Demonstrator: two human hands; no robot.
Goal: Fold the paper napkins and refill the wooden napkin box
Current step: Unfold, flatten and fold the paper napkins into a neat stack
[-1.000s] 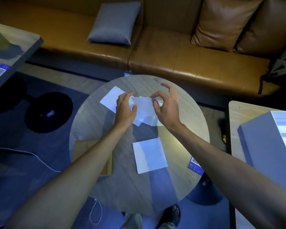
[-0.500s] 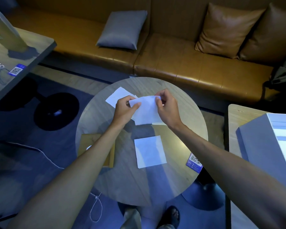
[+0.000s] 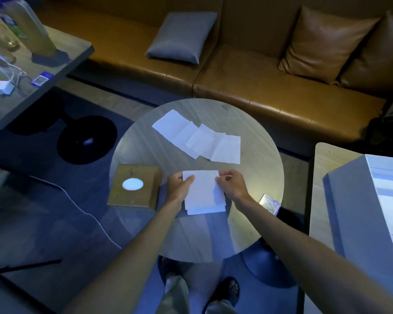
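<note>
On the table (image 3: 254,177), your left hand (image 3: 178,185) and right hand (image 3: 233,184) pinch a napkin (image 3: 203,191) flat over the stack (image 3: 213,209), apparently to align edges.

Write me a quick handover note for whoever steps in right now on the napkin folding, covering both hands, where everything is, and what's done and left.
Left hand and right hand each pinch a top corner of the napkin, laid over the near folded stack on the round table.
Wooden napkin box sits to the left of the hands, closed, white showing through its oval opening.
Fanned napkins lie at the table's far side.
Done: a few napkins stacked.
Left: finish this one, work through the fanned ones, load the box.
</note>
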